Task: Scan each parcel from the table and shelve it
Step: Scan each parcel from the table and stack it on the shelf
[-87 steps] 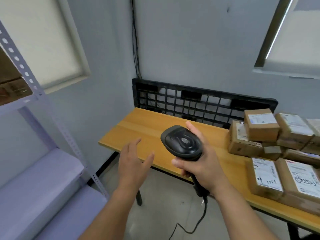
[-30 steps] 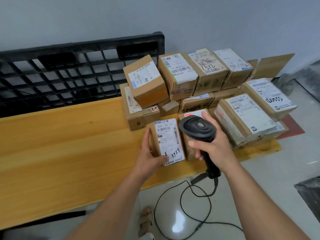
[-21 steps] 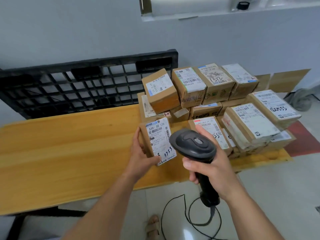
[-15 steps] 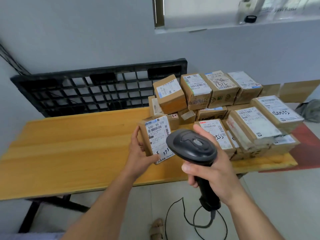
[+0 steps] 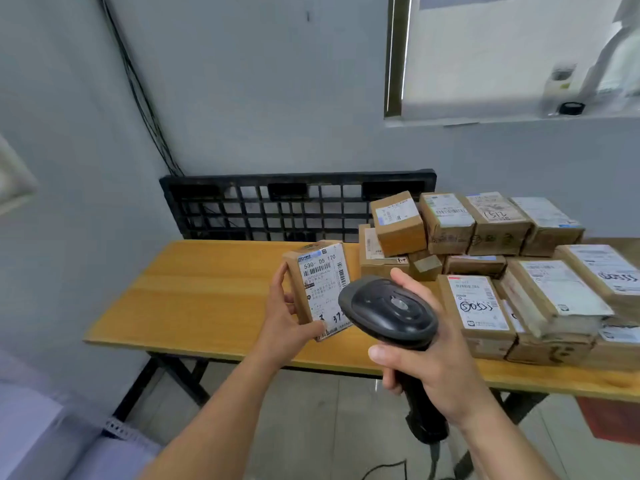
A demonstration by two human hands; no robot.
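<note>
My left hand (image 5: pixel 284 315) grips a small cardboard parcel (image 5: pixel 317 285) with a white label, held upright above the wooden table (image 5: pixel 194 296). Its label faces me. My right hand (image 5: pixel 429 358) holds a black barcode scanner (image 5: pixel 388 311) by the handle, its head just right of the parcel and covering the label's lower right corner. A pile of several labelled cardboard parcels (image 5: pixel 485 258) sits on the right half of the table.
A black plastic pallet (image 5: pixel 277 206) leans against the wall behind the table. The scanner's cable (image 5: pixel 388 469) trails to the floor. A grey metal shelf (image 5: pixel 52 445) edge shows at the lower left. A window ledge (image 5: pixel 519 117) with small items is at upper right.
My left hand has lifted the parcel off the table and brought it left and up. The scanner head has come close beside its label. My view has swung leftward.
</note>
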